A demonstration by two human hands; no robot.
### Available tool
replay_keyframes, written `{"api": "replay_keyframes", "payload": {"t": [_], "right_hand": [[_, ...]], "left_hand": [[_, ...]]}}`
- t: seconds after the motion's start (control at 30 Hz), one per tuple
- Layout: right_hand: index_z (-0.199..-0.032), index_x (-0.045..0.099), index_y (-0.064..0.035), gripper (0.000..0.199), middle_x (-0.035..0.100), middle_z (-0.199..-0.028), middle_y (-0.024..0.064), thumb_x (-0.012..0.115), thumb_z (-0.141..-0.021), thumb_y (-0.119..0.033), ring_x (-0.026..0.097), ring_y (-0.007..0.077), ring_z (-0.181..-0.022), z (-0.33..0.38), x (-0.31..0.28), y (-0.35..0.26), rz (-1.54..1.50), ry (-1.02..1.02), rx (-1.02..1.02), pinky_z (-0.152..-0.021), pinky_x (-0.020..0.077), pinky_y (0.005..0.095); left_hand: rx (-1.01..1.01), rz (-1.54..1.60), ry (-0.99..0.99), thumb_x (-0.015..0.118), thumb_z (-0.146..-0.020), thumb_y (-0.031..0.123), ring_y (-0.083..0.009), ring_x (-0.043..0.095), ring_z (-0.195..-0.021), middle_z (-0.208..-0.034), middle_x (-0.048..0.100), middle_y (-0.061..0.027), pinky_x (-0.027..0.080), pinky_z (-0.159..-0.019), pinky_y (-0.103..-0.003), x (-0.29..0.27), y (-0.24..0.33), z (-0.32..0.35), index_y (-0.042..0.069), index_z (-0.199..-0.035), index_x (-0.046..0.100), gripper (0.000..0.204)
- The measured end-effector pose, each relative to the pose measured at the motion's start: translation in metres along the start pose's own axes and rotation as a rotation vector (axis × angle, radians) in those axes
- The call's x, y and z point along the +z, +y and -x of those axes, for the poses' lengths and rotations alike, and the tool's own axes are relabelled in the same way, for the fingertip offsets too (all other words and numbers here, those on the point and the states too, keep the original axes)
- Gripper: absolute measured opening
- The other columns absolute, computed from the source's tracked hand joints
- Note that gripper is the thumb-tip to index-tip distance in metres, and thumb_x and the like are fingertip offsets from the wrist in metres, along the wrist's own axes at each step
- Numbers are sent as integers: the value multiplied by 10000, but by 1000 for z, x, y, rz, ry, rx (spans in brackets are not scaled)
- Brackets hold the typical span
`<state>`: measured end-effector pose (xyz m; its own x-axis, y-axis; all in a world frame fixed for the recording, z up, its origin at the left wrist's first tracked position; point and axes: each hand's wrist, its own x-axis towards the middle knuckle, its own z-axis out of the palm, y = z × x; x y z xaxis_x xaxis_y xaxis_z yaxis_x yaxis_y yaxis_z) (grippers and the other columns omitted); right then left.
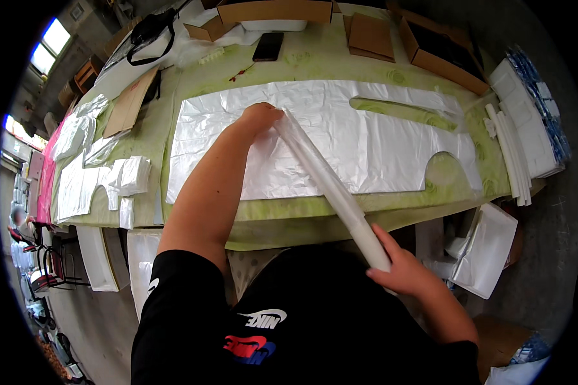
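A large sheet of thin white plastic film (237, 173) lies spread over the table, with a long slot and a rounded cut-out at its right part. Across it, slanting from the sheet's middle toward my body, runs a long white plastic roll (331, 186) with film around it. My right hand (401, 266) is wrapped round the roll's near end, past the table edge. At the far end, my left hand (260, 119) is closed with its fingertips on the roll, just above the sheet; its palm is turned away from view.
Folded white plastic pieces (131, 176) lie at the left. A phone (268, 47), cardboard boxes (440, 54) and a black bag (153, 32) are at the back. White tubes (510, 154) and stacked packs (526, 122) line the right edge. A white foam box (485, 250) stands below.
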<state>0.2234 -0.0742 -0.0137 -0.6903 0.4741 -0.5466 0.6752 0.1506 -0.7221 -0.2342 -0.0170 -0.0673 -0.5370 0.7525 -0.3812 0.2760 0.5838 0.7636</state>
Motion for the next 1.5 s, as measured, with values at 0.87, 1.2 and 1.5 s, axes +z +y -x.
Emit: {"api": "replay_keyframes", "payload": {"t": [0.87,1.2,1.5], "right_hand": [[-1432,568,-79,701,637,-1235,179,784,-766,-59,634,329,-1116,73,-5,103,90,532,-154,-970,508,394],[-1414,601,-175,587,620,-1096,146,733,-849,-265,587,360,-1067,-78,-92,8,607,494,-341,-961,490,438],[-1413,606,-218,594,567,-1297,122,725,-834,-264,493,363,-1251,-131,-98,20,896,909,-433,-1090,399,481]], "left_hand": [[1113,-729,-199,480,-863,830,-405,189,-1550,-1655,232,-231,142,-1267,-551,73,-30,129,27,-1539,390,1053],[1095,-921,-368,775,-782,493,-363,199,-1556,-1667,258,-170,112,-1270,-559,62,-23,163,80,-1587,326,1009],[1066,-867,-180,693,-844,272,-404,174,-1559,-1676,254,-133,135,-1236,-649,93,-34,170,393,-1546,429,759]]}}
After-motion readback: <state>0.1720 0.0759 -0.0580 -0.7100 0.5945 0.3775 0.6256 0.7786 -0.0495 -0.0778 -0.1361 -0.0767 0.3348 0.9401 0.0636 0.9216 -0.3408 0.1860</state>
